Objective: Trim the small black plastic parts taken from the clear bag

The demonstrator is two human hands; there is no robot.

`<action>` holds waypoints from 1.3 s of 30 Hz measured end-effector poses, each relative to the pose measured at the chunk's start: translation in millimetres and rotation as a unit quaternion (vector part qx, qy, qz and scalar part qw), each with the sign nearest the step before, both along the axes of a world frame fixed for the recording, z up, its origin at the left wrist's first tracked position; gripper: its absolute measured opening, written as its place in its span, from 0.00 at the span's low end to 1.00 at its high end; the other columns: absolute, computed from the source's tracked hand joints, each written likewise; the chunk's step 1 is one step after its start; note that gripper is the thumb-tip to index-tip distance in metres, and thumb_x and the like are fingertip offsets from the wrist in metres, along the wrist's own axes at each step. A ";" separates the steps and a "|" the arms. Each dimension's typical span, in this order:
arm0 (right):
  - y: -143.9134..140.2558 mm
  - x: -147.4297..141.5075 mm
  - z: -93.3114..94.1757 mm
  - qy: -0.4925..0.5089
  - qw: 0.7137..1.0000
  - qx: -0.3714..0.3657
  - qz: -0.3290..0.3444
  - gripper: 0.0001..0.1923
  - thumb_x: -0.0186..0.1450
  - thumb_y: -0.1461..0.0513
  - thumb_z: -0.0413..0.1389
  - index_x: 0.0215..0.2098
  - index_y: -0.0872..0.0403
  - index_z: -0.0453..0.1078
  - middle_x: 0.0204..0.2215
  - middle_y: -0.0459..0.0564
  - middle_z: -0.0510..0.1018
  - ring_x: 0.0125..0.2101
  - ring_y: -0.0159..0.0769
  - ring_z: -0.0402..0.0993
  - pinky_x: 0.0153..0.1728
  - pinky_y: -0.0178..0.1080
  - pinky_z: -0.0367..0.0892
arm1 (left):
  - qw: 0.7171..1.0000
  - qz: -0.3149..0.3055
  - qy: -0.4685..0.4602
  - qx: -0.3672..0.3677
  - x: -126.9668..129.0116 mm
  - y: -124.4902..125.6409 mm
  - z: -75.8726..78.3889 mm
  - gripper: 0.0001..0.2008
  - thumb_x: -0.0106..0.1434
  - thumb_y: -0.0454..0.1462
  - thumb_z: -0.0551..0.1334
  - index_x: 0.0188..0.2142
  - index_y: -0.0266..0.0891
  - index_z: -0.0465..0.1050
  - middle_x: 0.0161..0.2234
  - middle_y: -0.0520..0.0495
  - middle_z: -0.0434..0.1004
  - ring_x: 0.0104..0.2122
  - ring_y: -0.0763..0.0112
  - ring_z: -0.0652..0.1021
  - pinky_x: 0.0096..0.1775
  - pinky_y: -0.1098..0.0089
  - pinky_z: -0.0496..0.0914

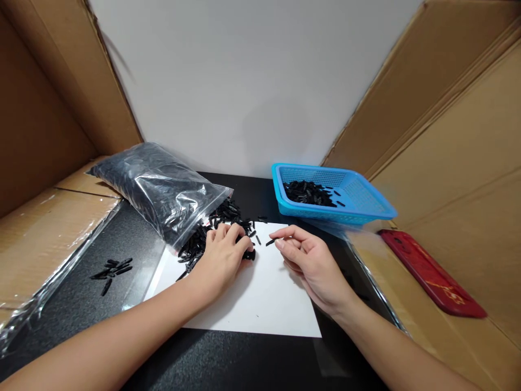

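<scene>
Mid-sort, by the look: left hand (222, 255) lay curled, fingers down, on the spilled heap of small black plastic pieces (203, 239) on the white paper sheet (260, 298). Right hand (311, 263) pinched one small black piece (270, 242) between fingertips. Next probably called for carrying to the blue plastic mesh basket (366, 198).

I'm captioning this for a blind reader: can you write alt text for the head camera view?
Two bare hands work over a white sheet on a black table: the left hand rests on a pile of small black pieces spilling from a clear plastic bag, while the right hand pinches one black piece. A blue basket behind holds more pieces.
</scene>
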State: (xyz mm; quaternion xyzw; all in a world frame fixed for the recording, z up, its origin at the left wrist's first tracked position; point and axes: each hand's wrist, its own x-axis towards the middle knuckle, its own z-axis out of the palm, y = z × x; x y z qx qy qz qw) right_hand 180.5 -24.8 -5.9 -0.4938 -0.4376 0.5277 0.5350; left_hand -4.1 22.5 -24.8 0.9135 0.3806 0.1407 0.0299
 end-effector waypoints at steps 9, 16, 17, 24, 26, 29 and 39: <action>3.5 5.0 3.0 0.169 0.985 -0.041 0.013 0.13 0.60 0.56 0.58 0.24 0.52 0.61 0.16 0.37 0.58 0.14 0.23 0.43 0.15 0.30 0.40 | 0.999 -0.005 0.038 0.001 3.8 4.7 4.9 0.04 0.66 0.35 0.59 0.40 0.39 0.72 0.45 0.41 0.71 0.43 0.54 0.66 0.42 0.56 0.59; 20.2 5.6 -15.4 -0.263 0.964 0.037 -0.026 0.15 0.60 0.50 0.59 0.24 0.51 0.67 0.14 0.38 0.57 0.16 0.29 0.51 0.18 0.33 0.46 | 0.997 -0.009 0.080 0.019 -1.2 8.8 11.3 0.03 0.61 0.32 0.61 0.36 0.36 0.71 0.42 0.38 0.71 0.41 0.53 0.67 0.41 0.56 0.61; 22.2 4.3 -17.6 -0.342 0.937 0.059 -0.028 0.11 0.59 0.53 0.60 0.27 0.51 0.71 0.14 0.39 0.59 0.17 0.31 0.55 0.20 0.34 0.49 | 0.996 -0.010 0.089 0.029 -1.7 9.5 11.3 0.03 0.61 0.32 0.61 0.36 0.36 0.72 0.42 0.38 0.71 0.41 0.52 0.67 0.41 0.56 0.61; 24.9 1.5 -23.9 -0.453 0.887 0.081 -0.032 0.07 0.61 0.61 0.57 0.28 0.50 0.77 0.17 0.43 0.68 0.20 0.34 0.62 0.25 0.36 0.52 | 0.999 -0.002 0.029 0.041 -5.6 14.0 2.6 0.03 0.64 0.32 0.58 0.35 0.37 0.70 0.40 0.39 0.71 0.40 0.54 0.67 0.41 0.55 0.61; 23.7 4.0 -23.3 -0.439 0.894 0.081 -0.035 0.09 0.62 0.58 0.56 0.28 0.52 0.76 0.14 0.41 0.61 0.18 0.32 0.58 0.23 0.36 0.52 | 0.999 0.015 -0.019 0.028 -7.1 15.0 4.6 0.04 0.65 0.33 0.56 0.35 0.39 0.69 0.40 0.41 0.72 0.40 0.56 0.67 0.41 0.57 0.61; 18.3 6.1 -17.4 -0.355 0.931 0.074 -0.032 0.13 0.63 0.54 0.55 0.29 0.54 0.76 0.15 0.39 0.54 0.18 0.30 0.53 0.21 0.35 0.50 | 0.981 0.030 -0.183 -0.061 -7.7 12.9 15.0 0.04 0.66 0.34 0.56 0.34 0.40 0.67 0.38 0.45 0.73 0.38 0.62 0.68 0.41 0.61 0.62; -0.8 4.0 6.2 -0.177 0.983 0.038 0.006 0.15 0.59 0.51 0.60 0.26 0.54 0.72 0.17 0.39 0.56 0.20 0.29 0.49 0.21 0.35 0.47 | 0.617 0.082 -0.515 -0.589 9.0 -12.2 40.6 0.04 0.60 0.33 0.60 0.36 0.38 0.68 0.29 0.49 0.78 0.25 0.76 0.71 0.26 0.75 0.59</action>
